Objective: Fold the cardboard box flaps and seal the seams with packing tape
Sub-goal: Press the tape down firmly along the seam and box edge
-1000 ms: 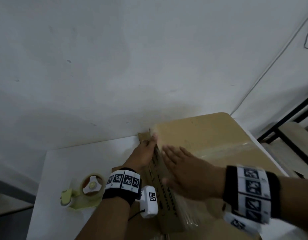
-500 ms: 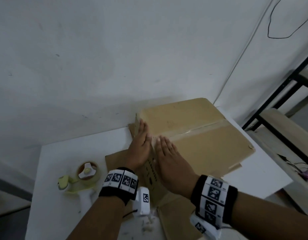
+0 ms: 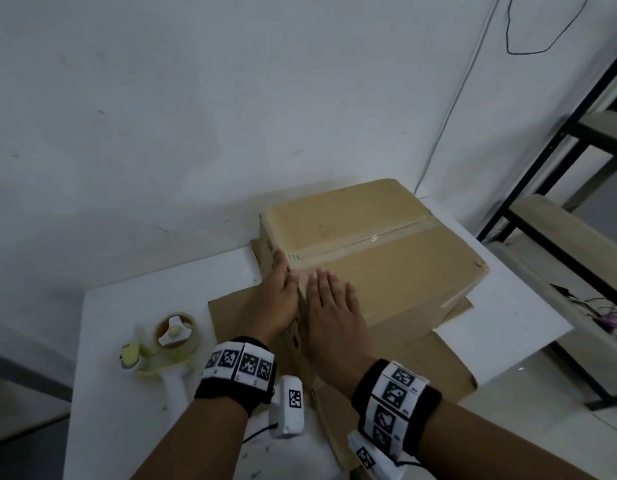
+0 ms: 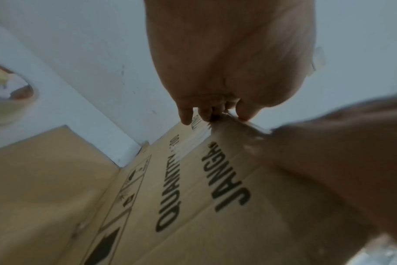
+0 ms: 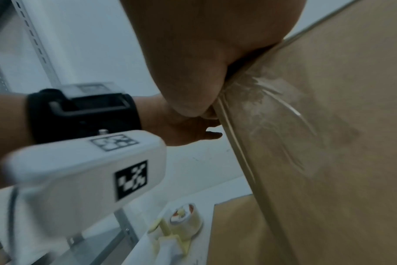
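A brown cardboard box [image 3: 386, 258] stands closed on the white table [image 3: 127, 306], a strip of clear tape [image 3: 362, 240] along its top seam. My left hand [image 3: 279, 292] lies flat with straight fingers against the box's near-left side, where the tape end [image 4: 193, 141] runs down over the black print. Beside it my right hand [image 3: 334, 306] presses flat on the same face, fingers reaching the top edge. The right wrist view shows wrinkled tape [image 5: 279, 111] under that palm. A yellow-green tape dispenser [image 3: 168, 344] lies on the table to the left of both hands.
A flat sheet of cardboard [image 3: 438, 368] lies under the box and reaches the table's front. The white wall [image 3: 230, 116] stands just behind the box. A black-framed shelf unit [image 3: 559, 209] is at the right, past the table's edge.
The view has pulled back and up, so more of the box shows. Both hands slid down the box's near side and now lie flat side by side over the tape end.
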